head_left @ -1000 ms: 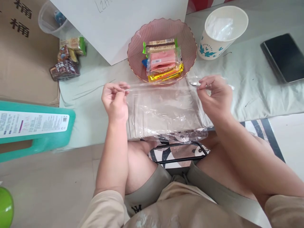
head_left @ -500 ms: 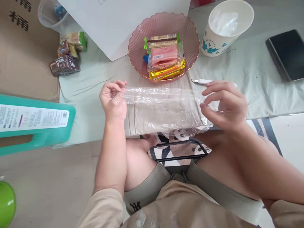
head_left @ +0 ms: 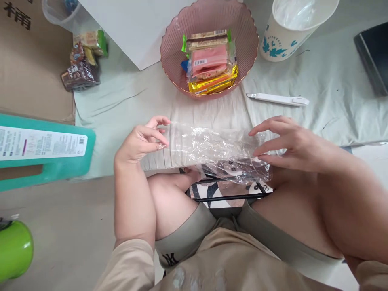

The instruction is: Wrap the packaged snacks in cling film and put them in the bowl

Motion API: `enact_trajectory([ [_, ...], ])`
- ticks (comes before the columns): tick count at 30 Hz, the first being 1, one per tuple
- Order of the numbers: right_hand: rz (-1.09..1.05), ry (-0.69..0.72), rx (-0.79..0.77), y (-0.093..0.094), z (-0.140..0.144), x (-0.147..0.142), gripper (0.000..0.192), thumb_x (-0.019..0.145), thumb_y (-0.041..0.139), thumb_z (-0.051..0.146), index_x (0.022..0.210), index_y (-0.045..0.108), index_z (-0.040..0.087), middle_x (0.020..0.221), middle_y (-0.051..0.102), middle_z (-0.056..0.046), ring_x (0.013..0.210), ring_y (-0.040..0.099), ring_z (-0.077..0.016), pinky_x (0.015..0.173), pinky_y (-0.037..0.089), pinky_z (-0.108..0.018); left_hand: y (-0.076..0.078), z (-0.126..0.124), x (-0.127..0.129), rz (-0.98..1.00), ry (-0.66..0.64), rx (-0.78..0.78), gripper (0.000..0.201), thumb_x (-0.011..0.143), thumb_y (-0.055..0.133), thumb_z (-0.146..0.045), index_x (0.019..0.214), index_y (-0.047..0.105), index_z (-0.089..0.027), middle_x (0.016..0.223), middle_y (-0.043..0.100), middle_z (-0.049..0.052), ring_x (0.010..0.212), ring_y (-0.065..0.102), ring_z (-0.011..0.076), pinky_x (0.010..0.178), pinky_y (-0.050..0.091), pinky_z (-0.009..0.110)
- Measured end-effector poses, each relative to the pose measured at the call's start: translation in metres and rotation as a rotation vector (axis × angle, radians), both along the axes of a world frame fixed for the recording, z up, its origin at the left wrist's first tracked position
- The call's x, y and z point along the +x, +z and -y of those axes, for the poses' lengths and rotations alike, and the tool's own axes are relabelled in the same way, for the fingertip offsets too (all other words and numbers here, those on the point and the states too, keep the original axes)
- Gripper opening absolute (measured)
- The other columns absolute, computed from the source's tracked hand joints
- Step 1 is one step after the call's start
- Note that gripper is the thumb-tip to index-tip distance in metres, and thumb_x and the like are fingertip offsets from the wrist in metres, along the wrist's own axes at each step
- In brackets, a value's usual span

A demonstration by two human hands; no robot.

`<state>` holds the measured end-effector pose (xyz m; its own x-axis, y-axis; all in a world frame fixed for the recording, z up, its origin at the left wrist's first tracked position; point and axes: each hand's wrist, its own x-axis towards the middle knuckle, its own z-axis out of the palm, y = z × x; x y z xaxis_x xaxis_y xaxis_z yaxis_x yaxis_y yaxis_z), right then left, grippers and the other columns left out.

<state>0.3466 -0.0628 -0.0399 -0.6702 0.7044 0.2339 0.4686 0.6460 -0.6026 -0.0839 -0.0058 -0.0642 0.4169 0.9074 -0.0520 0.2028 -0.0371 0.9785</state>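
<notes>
— How are the hands set?

— The left hand [head_left: 138, 141] sits palm inward, wrist bent, fingers [head_left: 157, 121] loosely curled, their tips touching the left end of a clear plastic bag [head_left: 212, 151]. The right hand [head_left: 287, 143] comes in from the other side, fingers [head_left: 266, 127] spread and straight, tips resting on the bag's right end. Neither hand is closed tight around it.

— Where is the bag?

— Crumpled between the two hands, at the near edge of the cloth-covered table [head_left: 318, 101], partly hanging over the person's knees.

— Any writing to read?

— At far left, a cardboard box [head_left: 33, 72] with one large Chinese character. The green stool [head_left: 45, 153] below it has a white label, print too small to read. A dark brown snack pack [head_left: 80, 74] reads something like "COCOA", though I can't be sure. The pink packet in the bowl [head_left: 209, 16] carries a barcode.

— Counts?

— One pink ribbed bowl with several wrapped snacks stacked in it, one white clip [head_left: 277, 99] lying beside it, one paper cup [head_left: 295, 28] printed with blue leaves, one dark tablet [head_left: 374, 54] at the right edge.
</notes>
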Motion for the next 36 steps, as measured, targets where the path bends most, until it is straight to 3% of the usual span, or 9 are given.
enact_trajectory([
  [4, -0.018, 0.024, -0.051, 0.002, 0.006, 0.002, 0.016, 0.092, 0.068, 0.035, 0.086, 0.082, 0.039, 0.125, 0.072, -0.003, 0.117, 0.063, -0.0340, 0.100, 0.053, -0.057, -0.017, -0.011, 0.001, -0.040, 0.127, 0.051, 0.099, 0.041, 0.106, -0.034, 0.131, 0.066, -0.039, 0.137, 0.065, 0.004, 0.130, 0.059, 0.0275, 0.098, 0.050, 0.037],
  [6, -0.020, 0.024, -0.050, 0.001, 0.007, 0.001, 0.014, 0.091, 0.069, 0.036, 0.086, 0.082, 0.039, 0.128, 0.072, -0.002, 0.126, 0.060, -0.0366, 0.104, 0.051, -0.060, -0.025, -0.018, 0.009, -0.088, 0.181, 0.142, 0.107, 0.042, 0.106, -0.039, 0.138, 0.059, -0.036, 0.139, 0.065, 0.005, 0.136, 0.055, 0.0298, 0.108, 0.044, 0.042],
  [9, 0.006, 0.033, -0.028, 0.000, 0.008, 0.000, 0.017, 0.092, 0.068, 0.038, 0.083, 0.083, 0.036, 0.134, 0.071, -0.002, 0.133, 0.056, -0.0381, 0.105, 0.050, -0.063, -0.031, -0.026, 0.029, -0.155, 0.215, 0.207, 0.094, 0.048, 0.103, -0.040, 0.133, 0.062, -0.028, 0.121, 0.074, 0.005, 0.123, 0.063, 0.0271, 0.113, 0.041, 0.045],
  [14, 0.004, 0.069, 0.015, 0.003, 0.009, -0.001, 0.016, 0.093, 0.067, 0.035, 0.087, 0.083, 0.035, 0.139, 0.068, -0.005, 0.135, 0.055, -0.0390, 0.103, 0.051, -0.067, -0.028, -0.033, 0.055, -0.200, 0.227, 0.240, 0.046, 0.069, 0.091, -0.037, 0.109, 0.072, -0.023, 0.083, 0.073, 0.000, 0.087, 0.070, 0.0193, 0.095, 0.053, 0.036],
  [16, -0.027, 0.059, 0.024, 0.006, 0.008, -0.001, 0.016, 0.094, 0.067, 0.035, 0.089, 0.083, 0.035, 0.139, 0.068, -0.005, 0.136, 0.056, -0.0384, 0.104, 0.051, -0.066, -0.027, -0.035, 0.059, -0.208, 0.217, 0.277, 0.042, 0.071, 0.090, -0.041, 0.105, 0.073, -0.023, 0.093, 0.075, 0.003, 0.093, 0.071, 0.0206, 0.095, 0.055, 0.036],
  [21, -0.123, 0.037, 0.013, 0.010, 0.004, 0.001, 0.013, 0.093, 0.069, 0.035, 0.091, 0.081, 0.037, 0.135, 0.070, -0.003, 0.133, 0.060, -0.0325, 0.108, 0.054, -0.056, -0.016, -0.034, 0.066, -0.214, 0.094, 0.289, 0.080, 0.048, 0.101, -0.052, 0.117, 0.070, -0.025, 0.134, 0.069, 0.008, 0.133, 0.062, 0.0297, 0.117, 0.046, 0.039],
  [24, -0.167, -0.016, -0.019, 0.009, 0.003, 0.003, 0.010, 0.090, 0.072, 0.036, 0.091, 0.082, 0.039, 0.132, 0.072, 0.000, 0.129, 0.064, -0.0313, 0.109, 0.056, -0.055, -0.008, -0.028, 0.073, -0.196, 0.030, 0.230, 0.077, 0.049, 0.100, -0.051, 0.115, 0.072, -0.025, 0.127, 0.073, 0.009, 0.125, 0.066, 0.0288, 0.114, 0.049, 0.040],
  [28, -0.246, -0.107, -0.041, 0.012, 0.005, 0.004, 0.015, 0.088, 0.073, 0.032, 0.094, 0.081, 0.043, 0.128, 0.072, 0.001, 0.124, 0.067, -0.0300, 0.111, 0.056, -0.054, -0.005, -0.021, 0.079, -0.244, -0.010, 0.189, 0.033, 0.066, 0.093, -0.042, 0.086, 0.077, -0.021, 0.094, 0.078, 0.006, 0.099, 0.072, 0.0239, 0.097, 0.055, 0.038],
  [36, -0.353, -0.212, 0.027, 0.019, 0.008, 0.000, 0.013, 0.087, 0.075, 0.036, 0.098, 0.076, 0.043, 0.124, 0.070, -0.002, 0.120, 0.069, -0.0323, 0.108, 0.057, -0.053, -0.007, -0.024, 0.080, 0.253, 0.372, 0.142, 0.041, 0.075, 0.087, -0.057, 0.084, 0.062, -0.025, 0.084, 0.075, 0.000, 0.074, 0.071, 0.0153, 0.061, 0.052, 0.028],
])
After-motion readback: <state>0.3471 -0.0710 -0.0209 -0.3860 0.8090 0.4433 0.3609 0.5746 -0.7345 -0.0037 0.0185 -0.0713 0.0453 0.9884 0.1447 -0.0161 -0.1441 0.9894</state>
